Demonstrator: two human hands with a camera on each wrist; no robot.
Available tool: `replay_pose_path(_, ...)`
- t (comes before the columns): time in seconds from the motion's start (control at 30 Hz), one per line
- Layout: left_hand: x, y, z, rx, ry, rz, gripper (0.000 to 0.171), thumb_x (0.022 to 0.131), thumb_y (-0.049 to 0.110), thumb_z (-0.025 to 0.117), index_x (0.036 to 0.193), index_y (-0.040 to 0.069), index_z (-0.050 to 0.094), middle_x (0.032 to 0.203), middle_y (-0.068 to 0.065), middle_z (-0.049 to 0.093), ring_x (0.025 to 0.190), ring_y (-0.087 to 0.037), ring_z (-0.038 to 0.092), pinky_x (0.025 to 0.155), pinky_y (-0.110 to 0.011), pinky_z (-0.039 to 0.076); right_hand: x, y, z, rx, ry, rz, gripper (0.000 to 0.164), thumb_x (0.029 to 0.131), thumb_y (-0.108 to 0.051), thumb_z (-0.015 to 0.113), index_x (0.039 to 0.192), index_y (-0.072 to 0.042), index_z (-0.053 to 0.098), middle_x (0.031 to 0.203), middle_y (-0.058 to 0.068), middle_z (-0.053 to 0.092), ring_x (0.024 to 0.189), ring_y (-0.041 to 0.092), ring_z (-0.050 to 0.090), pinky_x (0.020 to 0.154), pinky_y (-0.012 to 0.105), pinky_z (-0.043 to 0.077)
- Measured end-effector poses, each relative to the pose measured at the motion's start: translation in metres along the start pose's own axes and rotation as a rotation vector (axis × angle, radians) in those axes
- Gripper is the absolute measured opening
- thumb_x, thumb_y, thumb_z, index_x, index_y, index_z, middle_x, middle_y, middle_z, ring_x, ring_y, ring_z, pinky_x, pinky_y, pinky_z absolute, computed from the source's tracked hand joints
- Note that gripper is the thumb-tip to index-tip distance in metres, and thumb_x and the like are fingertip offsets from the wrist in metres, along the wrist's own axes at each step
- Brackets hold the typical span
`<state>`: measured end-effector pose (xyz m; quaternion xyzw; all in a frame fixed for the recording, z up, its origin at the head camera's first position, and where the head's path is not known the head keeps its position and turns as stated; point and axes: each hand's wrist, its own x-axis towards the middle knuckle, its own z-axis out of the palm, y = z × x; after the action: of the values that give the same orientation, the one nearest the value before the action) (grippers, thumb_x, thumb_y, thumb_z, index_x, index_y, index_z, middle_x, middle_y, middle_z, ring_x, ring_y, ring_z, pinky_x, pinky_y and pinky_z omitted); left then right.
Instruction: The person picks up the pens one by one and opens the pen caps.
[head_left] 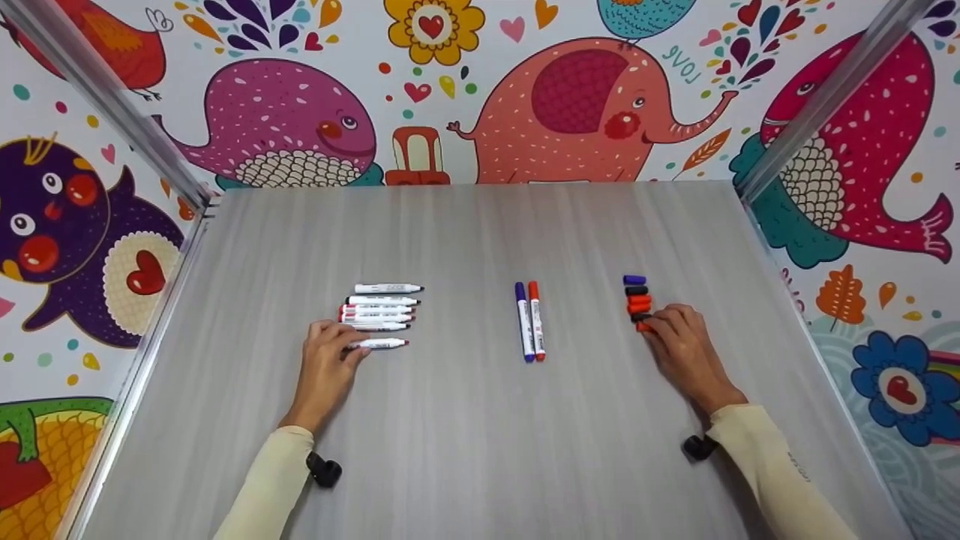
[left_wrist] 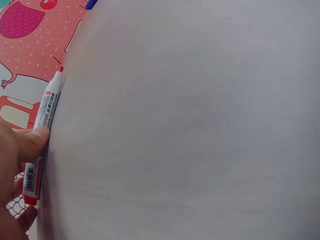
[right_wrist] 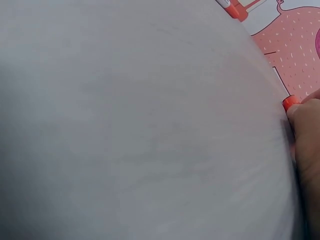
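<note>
My left hand (head_left: 324, 367) pinches an uncapped white marker (head_left: 386, 343) with a red tip, near its rear end. In the left wrist view the thumb lies along that marker's printed barrel, and its red end plug shows below. Just beyond it lie several other uncapped white markers (head_left: 388, 289), side by side with their tips to the right. On the right, my right hand (head_left: 686, 356) pinches a red cap (right_wrist: 289, 102) between thumb and fingers, at the near end of a column of caps. That column holds a blue cap (head_left: 634, 280), black caps (head_left: 636, 290) and red caps (head_left: 639, 299).
Between the hands, a blue capped marker (head_left: 524, 322) and a red capped marker (head_left: 537, 322) lie side by side, caps away from me. The grey wood-grain table (head_left: 465, 450) meets cartoon-printed walls (head_left: 442, 97) at the back and sides. Metal posts (head_left: 127, 112) stand at the back corners.
</note>
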<state>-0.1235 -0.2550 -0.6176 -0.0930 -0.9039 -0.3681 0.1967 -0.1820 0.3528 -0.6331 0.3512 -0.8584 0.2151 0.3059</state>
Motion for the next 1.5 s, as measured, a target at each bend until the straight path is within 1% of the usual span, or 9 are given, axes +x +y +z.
replay_pose_path(0.13, 0.002, 0.001, 0.001, 0.012, 0.017, -0.007, 0.022, 0.082, -0.005, 0.092, 0.102, 0.001, 0.085, 0.104, -0.016, 0.076, 0.111, -0.040, 0.056, 0.097, -0.057, 0.039, 0.000, -0.001, -0.001, 0.003, -0.016, 0.017, 0.019, 0.094, 0.003, 0.081, 0.112, 0.006, 0.076, 0.108, 0.023, 0.071, 0.106, 0.048, 0.061, 0.090, 0.056, 0.044)
replay_pose_path(0.23, 0.003, 0.001, 0.002, 0.017, 0.023, -0.008, 0.021, 0.082, -0.006, 0.092, 0.101, 0.001, 0.085, 0.104, -0.017, 0.075, 0.110, -0.040, 0.055, 0.097, -0.057, 0.038, 0.000, -0.001, 0.000, 0.009, -0.005, 0.013, 0.018, 0.093, 0.003, 0.081, 0.111, 0.007, 0.077, 0.107, 0.024, 0.071, 0.105, 0.049, 0.061, 0.089, 0.057, 0.044)
replay_pose_path(0.43, 0.005, 0.001, 0.004, 0.025, 0.035, 0.018, 0.023, 0.081, -0.006, 0.092, 0.102, -0.001, 0.085, 0.104, -0.017, 0.075, 0.110, -0.041, 0.056, 0.096, -0.060, 0.039, 0.000, -0.001, 0.001, 0.017, 0.015, 0.003, 0.019, 0.093, 0.003, 0.080, 0.111, 0.007, 0.077, 0.106, 0.024, 0.070, 0.104, 0.050, 0.061, 0.089, 0.058, 0.044)
replay_pose_path(0.63, 0.005, 0.001, 0.003, 0.024, 0.020, -0.012, 0.022, 0.084, -0.004, 0.091, 0.104, -0.001, 0.085, 0.107, -0.018, 0.074, 0.113, -0.041, 0.055, 0.099, -0.059, 0.038, -0.001, 0.000, 0.001, 0.015, 0.006, 0.024, 0.018, 0.093, 0.003, 0.080, 0.111, 0.008, 0.077, 0.106, 0.024, 0.070, 0.104, 0.050, 0.060, 0.087, 0.055, 0.042)
replay_pose_path(0.77, 0.005, 0.002, 0.003, 0.022, 0.018, -0.019, 0.021, 0.085, -0.004, 0.091, 0.105, -0.001, 0.085, 0.109, -0.019, 0.074, 0.113, -0.041, 0.055, 0.100, -0.060, 0.037, 0.000, 0.000, 0.001, 0.013, 0.006, 0.032, 0.021, 0.091, 0.006, 0.083, 0.111, 0.008, 0.078, 0.107, 0.023, 0.070, 0.104, 0.049, 0.060, 0.088, 0.054, 0.042)
replay_pose_path(1.0, 0.006, 0.001, 0.005, 0.029, 0.026, -0.018, 0.020, 0.085, -0.003, 0.091, 0.104, -0.001, 0.085, 0.109, -0.020, 0.074, 0.113, -0.042, 0.056, 0.098, -0.060, 0.038, 0.001, -0.001, 0.001, 0.009, 0.033, 0.034, 0.029, 0.083, 0.010, 0.088, 0.111, 0.005, 0.078, 0.107, 0.021, 0.071, 0.105, 0.047, 0.061, 0.083, 0.054, 0.042)
replay_pose_path(1.13, 0.005, 0.002, 0.003, 0.029, 0.027, -0.033, 0.021, 0.085, -0.003, 0.090, 0.106, -0.001, 0.085, 0.112, -0.020, 0.073, 0.115, -0.041, 0.055, 0.097, -0.058, 0.038, 0.001, -0.001, 0.001, 0.006, 0.038, 0.029, 0.028, 0.085, 0.009, 0.087, 0.111, 0.006, 0.077, 0.107, 0.022, 0.070, 0.104, 0.048, 0.061, 0.083, 0.054, 0.042)
replay_pose_path(1.33, 0.006, 0.006, 0.001, 0.015, 0.009, -0.047, 0.022, 0.087, -0.003, 0.089, 0.108, 0.000, 0.085, 0.116, -0.020, 0.072, 0.118, -0.041, 0.054, 0.101, -0.057, 0.037, 0.001, -0.001, -0.001, 0.017, 0.034, 0.038, 0.028, 0.088, 0.010, 0.084, 0.115, 0.009, 0.076, 0.107, 0.023, 0.069, 0.104, 0.048, 0.060, 0.086, 0.054, 0.041)
replay_pose_path(1.5, 0.005, 0.010, 0.000, 0.005, 0.012, -0.062, 0.022, 0.086, -0.003, 0.090, 0.108, -0.001, 0.085, 0.117, -0.021, 0.072, 0.119, -0.040, 0.053, 0.103, -0.058, 0.036, 0.001, -0.003, -0.003, 0.015, 0.036, 0.049, 0.030, 0.087, 0.011, 0.084, 0.116, 0.008, 0.076, 0.106, 0.022, 0.069, 0.104, 0.047, 0.060, 0.088, 0.054, 0.041)
